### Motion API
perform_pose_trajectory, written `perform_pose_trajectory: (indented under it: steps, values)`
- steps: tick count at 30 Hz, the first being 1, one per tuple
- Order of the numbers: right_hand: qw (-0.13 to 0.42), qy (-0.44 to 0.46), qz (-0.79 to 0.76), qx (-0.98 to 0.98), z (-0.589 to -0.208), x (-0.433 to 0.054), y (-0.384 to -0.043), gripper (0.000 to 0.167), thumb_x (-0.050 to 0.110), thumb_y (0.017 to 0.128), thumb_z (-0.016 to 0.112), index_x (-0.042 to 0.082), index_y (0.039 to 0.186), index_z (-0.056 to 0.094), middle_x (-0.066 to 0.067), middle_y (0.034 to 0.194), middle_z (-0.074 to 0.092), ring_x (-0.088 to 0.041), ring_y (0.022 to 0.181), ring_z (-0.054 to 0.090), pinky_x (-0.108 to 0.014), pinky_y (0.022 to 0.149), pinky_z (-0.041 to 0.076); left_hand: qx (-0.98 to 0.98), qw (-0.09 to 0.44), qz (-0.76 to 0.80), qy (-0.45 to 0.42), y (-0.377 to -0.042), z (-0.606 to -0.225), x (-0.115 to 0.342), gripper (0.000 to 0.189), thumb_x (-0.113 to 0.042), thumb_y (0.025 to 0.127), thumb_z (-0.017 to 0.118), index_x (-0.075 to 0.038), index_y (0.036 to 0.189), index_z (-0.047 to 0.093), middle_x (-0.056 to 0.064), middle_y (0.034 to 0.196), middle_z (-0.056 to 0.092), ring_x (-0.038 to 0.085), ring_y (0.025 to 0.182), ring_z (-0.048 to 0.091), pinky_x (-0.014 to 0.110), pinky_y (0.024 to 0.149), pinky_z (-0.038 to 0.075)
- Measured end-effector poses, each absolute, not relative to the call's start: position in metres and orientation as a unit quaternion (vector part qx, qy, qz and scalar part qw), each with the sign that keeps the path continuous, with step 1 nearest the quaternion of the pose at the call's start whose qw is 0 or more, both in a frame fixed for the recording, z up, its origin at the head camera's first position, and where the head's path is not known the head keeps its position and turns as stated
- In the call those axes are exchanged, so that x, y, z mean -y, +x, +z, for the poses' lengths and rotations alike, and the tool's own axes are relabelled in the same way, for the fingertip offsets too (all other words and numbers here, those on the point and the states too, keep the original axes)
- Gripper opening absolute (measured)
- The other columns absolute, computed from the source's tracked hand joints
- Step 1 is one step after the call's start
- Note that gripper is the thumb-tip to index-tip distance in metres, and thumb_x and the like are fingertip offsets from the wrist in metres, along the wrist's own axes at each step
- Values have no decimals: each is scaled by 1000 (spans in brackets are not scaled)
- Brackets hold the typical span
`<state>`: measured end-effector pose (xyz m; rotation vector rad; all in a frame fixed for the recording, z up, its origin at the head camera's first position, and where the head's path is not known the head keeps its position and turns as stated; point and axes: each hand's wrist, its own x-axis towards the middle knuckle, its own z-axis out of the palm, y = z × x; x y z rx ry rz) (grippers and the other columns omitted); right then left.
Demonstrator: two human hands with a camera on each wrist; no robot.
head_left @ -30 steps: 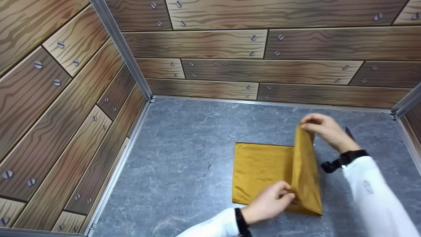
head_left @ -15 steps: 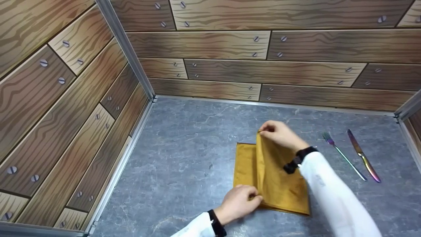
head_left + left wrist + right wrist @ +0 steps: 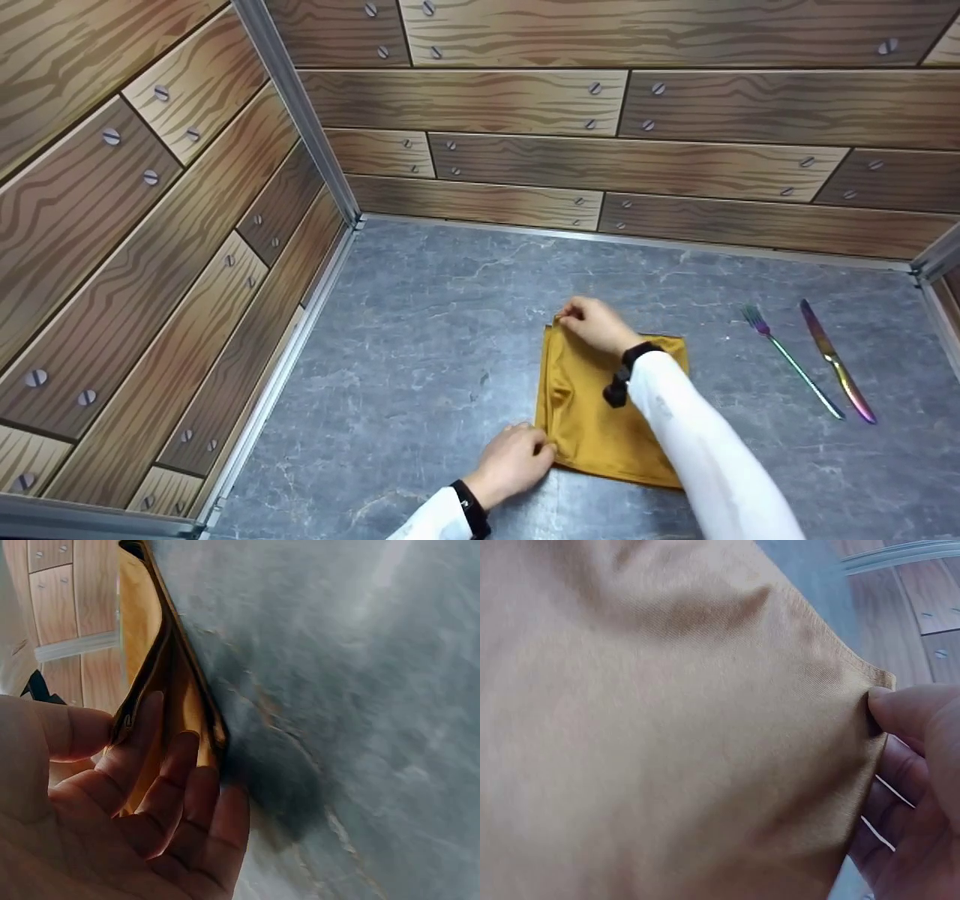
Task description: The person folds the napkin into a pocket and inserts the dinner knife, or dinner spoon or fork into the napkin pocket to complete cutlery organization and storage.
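Observation:
A mustard-yellow cloth napkin point(image 3: 607, 420) lies folded over on the grey surface, its upper layer spread across most of the lower one. At its far left corner my right hand point(image 3: 598, 324) pinches the upper layer between thumb and fingers. The right wrist view shows that corner of the napkin point(image 3: 705, 720) drawn taut, with creases running from the pinch. My left hand point(image 3: 514, 459) pinches the near left corner. In the left wrist view the thumb and index finger hold the upper edge of the napkin point(image 3: 139, 619), and the lower layer shows beneath, slightly apart from it.
Right of the napkin lie an iridescent fork point(image 3: 793, 361) and, beside it, an iridescent knife point(image 3: 838, 361). Wood-patterned walls point(image 3: 480, 105) with metal edge strips stand at the back and left of the grey surface point(image 3: 405, 337).
Both hands have moved left, carrying the napkin's raised edge over and down toward its left edge. The fork and knife, earlier mostly hidden by the right arm, now show fully.

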<state>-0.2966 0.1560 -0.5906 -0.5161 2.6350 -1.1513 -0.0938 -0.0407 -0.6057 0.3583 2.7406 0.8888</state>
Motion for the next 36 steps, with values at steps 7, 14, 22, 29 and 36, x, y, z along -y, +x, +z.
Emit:
perform_pose_trajectory:
  steps: [7, 14, 22, 29, 36]
  values:
    - [111, -147, -379, -907, -604, -144, -297, 13, 16, 99, 61, 7, 106, 69, -12, 107, 70, -26, 98, 63, -44, 89, 51, -936, 121, 312, 109, -96, -609, 44, 25, -29, 94, 62, -21, 70, 58, -10, 72, 52, 7, 64, 47, 26, 57, 40]
    - [87, -124, -350, -924, -609, -140, -295, 15, 20, 97, 64, 8, 104, 70, -11, 105, 71, -27, 96, 64, -46, 88, 51, -946, 115, 283, 111, -97, -612, 45, 33, -28, 93, 61, -21, 64, 49, -8, 63, 49, 9, 56, 46, 28, 51, 38]
    - [76, -94, -327, -937, -612, -134, -293, 15, 26, 96, 67, 11, 99, 70, -8, 99, 71, -24, 84, 62, -42, 78, 49, -952, 122, 256, 117, -98, -615, 46, 33, -26, 94, 57, -20, 63, 48, -3, 64, 58, 14, 57, 54, 32, 51, 42]
    - [71, -82, -324, -940, -617, -132, -295, 14, 26, 94, 69, 12, 96, 70, -7, 96, 71, -23, 82, 62, -41, 78, 50, -961, 143, 212, 103, -98, -616, 45, 34, -34, 96, 52, -22, 65, 51, 0, 74, 69, 20, 66, 64, 37, 54, 47]
    - [72, -74, -318, -942, -618, -130, -294, 17, 27, 93, 71, 11, 93, 69, -7, 94, 70, -24, 83, 61, -42, 79, 50, -970, 136, 167, 116, -97, -615, 47, 35, -35, 96, 52, -21, 64, 55, 0, 77, 72, 21, 71, 69, 39, 54, 49]
